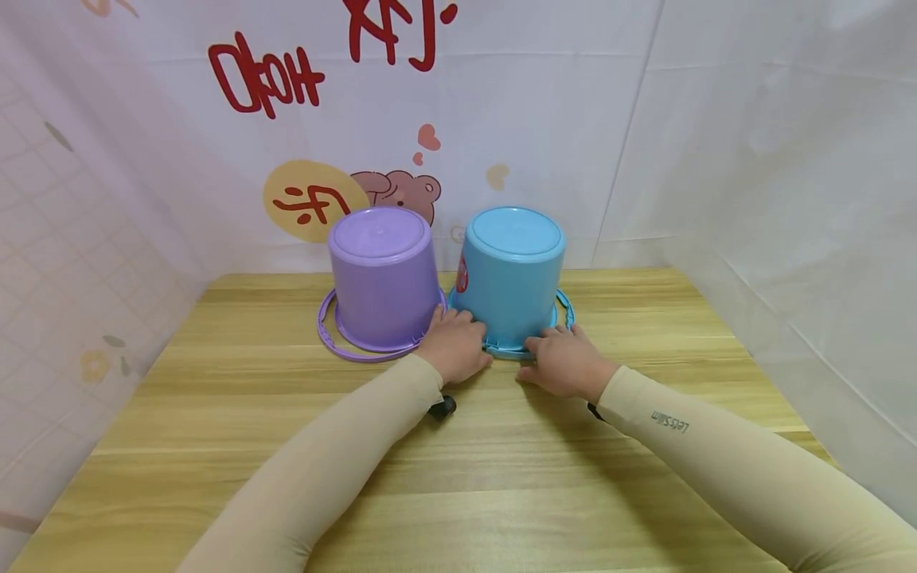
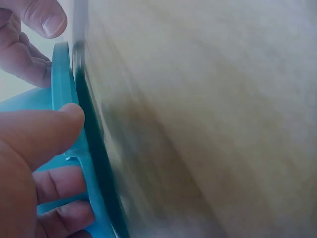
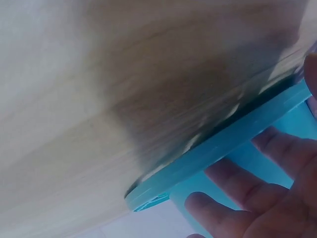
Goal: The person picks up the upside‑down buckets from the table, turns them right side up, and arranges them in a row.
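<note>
A light-blue bucket [image 1: 512, 278] stands upside down on the wooden table, its handle [image 1: 566, 306] lying low around the rim. My left hand [image 1: 453, 346] is at its lower left front. In the left wrist view the left thumb [image 2: 59, 126] lies over the blue edge, with fingers behind it against the wall. On the bucket's lower right front is my right hand [image 1: 566, 362]; its fingers [image 3: 237, 183] reach fairly straight along the blue wall beside the rim [image 3: 218, 144]. A purple bucket [image 1: 383, 286], also upside down, stands just left of my left hand.
The purple bucket's handle [image 1: 325, 326] lies on the table [image 1: 458, 493] around its base. A printed white cloth [image 1: 544, 103] hangs behind both buckets, with more cloth at each side. Dark wrist cameras [image 1: 442, 407] sit under the wrists, close to the tabletop.
</note>
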`<state>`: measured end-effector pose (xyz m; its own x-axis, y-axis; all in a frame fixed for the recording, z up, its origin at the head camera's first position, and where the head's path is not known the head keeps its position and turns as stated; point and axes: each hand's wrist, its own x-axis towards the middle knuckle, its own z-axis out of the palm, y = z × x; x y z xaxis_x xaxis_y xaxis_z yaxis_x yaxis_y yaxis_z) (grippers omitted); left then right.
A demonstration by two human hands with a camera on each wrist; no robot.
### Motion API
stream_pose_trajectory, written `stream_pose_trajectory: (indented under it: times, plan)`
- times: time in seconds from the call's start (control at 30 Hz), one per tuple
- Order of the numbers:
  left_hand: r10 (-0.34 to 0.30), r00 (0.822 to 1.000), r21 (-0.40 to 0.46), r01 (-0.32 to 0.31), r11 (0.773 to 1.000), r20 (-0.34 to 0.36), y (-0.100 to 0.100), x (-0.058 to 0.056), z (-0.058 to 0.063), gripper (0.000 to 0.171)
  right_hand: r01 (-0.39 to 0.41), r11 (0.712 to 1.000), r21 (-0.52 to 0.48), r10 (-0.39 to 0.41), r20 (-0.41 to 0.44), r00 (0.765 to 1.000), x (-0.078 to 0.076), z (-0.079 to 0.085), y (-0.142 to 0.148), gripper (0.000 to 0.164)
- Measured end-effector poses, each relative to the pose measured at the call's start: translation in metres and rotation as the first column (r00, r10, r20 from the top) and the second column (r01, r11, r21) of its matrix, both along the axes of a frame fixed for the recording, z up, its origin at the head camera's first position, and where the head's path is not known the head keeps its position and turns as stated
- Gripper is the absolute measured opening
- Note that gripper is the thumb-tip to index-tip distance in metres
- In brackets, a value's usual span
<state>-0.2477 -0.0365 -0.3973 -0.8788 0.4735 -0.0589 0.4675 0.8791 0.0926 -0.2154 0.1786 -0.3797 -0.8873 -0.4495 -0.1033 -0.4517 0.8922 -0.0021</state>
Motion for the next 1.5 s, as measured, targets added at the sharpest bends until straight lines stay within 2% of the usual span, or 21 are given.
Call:
stream_pose_trajectory:
  times: [0.2,0.43,0.63,0.83,0.97,1.1,1.3,1.5]
  plan:
    - [0.016,0.998,0.053,-0.013,0.998,-0.064,0.002,-0.003,-0.001,0.041,0.029,0.999,-0.037,-0.03,-0.019,0.999,-0.002,0.001,0.001,0.033]
    - [0.023,0.994,0.092,-0.014,0.996,-0.103,0.002,-0.001,0.007,0.033,-0.008,0.997,-0.076,-0.002,-0.132,0.991,-0.005,0.0,0.003,0.029]
    - [0.009,0.99,0.104,0.005,0.995,-0.142,0.002,0.0,0.019,0.036,-0.035,0.987,-0.155,-0.004,-0.242,0.97,-0.008,-0.002,0.006,0.028]
    - [-0.008,0.978,0.12,0.033,0.992,-0.206,0.002,-0.001,0.029,0.037,-0.086,0.972,-0.218,0.004,-0.354,0.935,-0.009,0.001,0.006,0.027]
    - [-0.023,0.971,0.136,0.057,0.989,-0.236,0.002,-0.002,0.033,0.038,-0.088,0.967,-0.239,-0.011,-0.384,0.923,-0.009,0.004,0.005,0.027]
    - [-0.027,0.971,0.178,0.071,0.981,-0.239,0.001,-0.003,0.038,0.039,-0.086,0.962,-0.26,-0.028,-0.405,0.914,-0.009,0.007,0.005,0.026]
    - [-0.026,0.963,0.234,0.091,0.968,-0.269,-0.001,-0.004,0.044,0.038,-0.14,0.941,-0.309,-0.017,-0.455,0.89,-0.007,0.012,0.004,0.023]
    - [-0.016,0.955,0.326,0.117,0.938,-0.297,-0.003,-0.004,0.047,0.038,-0.196,0.919,-0.343,0.002,-0.494,0.87,-0.006,0.015,0.005,0.022]
